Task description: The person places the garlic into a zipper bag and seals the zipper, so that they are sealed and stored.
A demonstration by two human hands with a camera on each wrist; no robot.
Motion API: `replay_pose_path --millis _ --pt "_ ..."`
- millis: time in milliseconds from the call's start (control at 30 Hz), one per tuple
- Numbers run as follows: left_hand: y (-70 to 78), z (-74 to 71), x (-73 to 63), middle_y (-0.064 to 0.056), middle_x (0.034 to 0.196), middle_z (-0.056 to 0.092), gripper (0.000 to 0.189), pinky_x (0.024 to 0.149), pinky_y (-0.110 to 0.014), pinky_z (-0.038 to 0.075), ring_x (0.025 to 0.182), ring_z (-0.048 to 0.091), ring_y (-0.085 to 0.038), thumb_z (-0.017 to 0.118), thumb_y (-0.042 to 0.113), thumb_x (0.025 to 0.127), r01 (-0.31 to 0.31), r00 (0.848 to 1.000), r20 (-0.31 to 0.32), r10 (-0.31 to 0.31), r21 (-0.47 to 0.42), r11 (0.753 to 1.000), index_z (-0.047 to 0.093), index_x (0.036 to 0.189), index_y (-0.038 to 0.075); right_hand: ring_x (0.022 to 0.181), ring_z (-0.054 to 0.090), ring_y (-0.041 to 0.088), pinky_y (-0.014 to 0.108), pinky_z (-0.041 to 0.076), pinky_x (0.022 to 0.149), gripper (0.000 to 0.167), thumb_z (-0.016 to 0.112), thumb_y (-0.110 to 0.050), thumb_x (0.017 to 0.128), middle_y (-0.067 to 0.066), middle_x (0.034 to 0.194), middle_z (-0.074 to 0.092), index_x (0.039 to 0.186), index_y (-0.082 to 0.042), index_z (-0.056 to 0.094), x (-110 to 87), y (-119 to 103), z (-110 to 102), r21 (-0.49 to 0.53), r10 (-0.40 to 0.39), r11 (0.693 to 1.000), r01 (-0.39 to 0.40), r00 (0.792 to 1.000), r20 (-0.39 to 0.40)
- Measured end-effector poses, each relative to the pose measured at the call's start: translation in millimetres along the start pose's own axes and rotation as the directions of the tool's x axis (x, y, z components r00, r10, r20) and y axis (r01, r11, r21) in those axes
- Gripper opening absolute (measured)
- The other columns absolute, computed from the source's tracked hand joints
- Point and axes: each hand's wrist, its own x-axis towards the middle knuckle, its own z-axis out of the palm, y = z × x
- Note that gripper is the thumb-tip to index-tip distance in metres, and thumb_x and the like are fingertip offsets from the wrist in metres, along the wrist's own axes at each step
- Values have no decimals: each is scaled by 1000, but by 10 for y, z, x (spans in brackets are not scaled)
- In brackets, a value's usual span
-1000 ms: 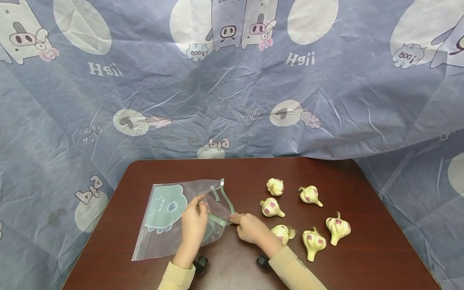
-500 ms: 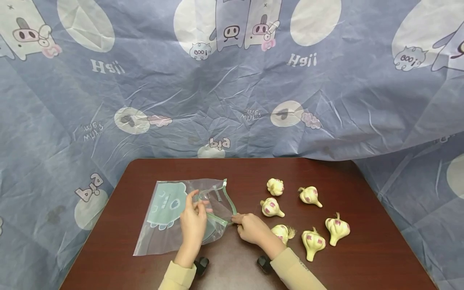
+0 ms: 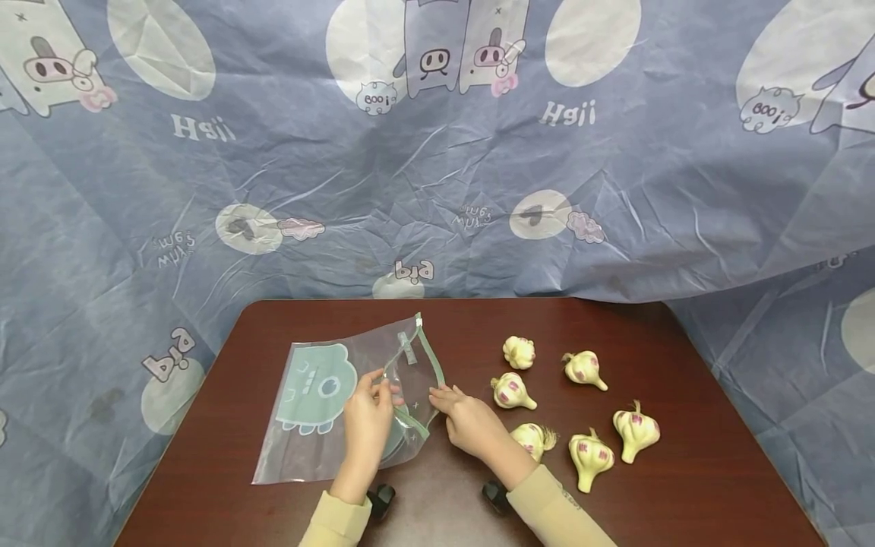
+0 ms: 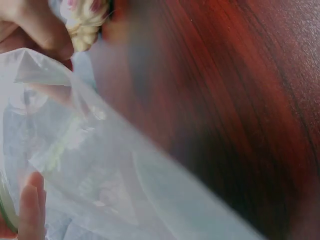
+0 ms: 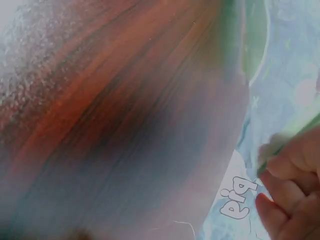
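Note:
A clear zip bag (image 3: 317,395) with a blue-green cartoon print and green zip strips lies on the table, its mouth spread wide toward the right. My left hand (image 3: 369,414) pinches one lip of that mouth, thumb and index finger together, with other fingers seen through the plastic. At the opposite lip, my right hand (image 3: 472,422) holds the green strip by its fingertips. The right wrist view shows the right fingers (image 5: 290,165) around the strip. Plastic covers much of the left wrist view, with left fingers (image 4: 32,205) at its lower left.
Several garlic bulbs (image 3: 511,391) lie to the right; one garlic bulb (image 3: 533,441) is partly behind the right forearm. The dark red-brown table (image 3: 437,501) ends at a blue printed cloth (image 3: 437,190) hanging behind it.
The bag's mouth has opened wider and its far corner has risen. My left index finger has curled down toward the thumb. The right fingertips have shifted slightly up along the strip.

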Motion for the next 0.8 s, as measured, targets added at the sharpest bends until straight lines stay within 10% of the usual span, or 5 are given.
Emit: replay_pose_path --millis 467,800 --pt "6 0 -34 -13 85 76 37 44 -18 45 63 73 -20 63 1 92 -22 995 94 16 66 998 57 129 1 112 67 29 37 57 88 28 63 -1 93 14 119 71 120 -5 70 146 -77 -1 136 -31 989 54 986 -167" --pt "26 -18 -61 -11 98 69 26 54 -18 43 70 60 -15 77 7 83 -28 992 126 18 76 997 71 109 1 116 65 26 40 53 96 28 60 -8 97 12 124 69 124 -2 67 22 149 209 166 99 979 -115 990 105"
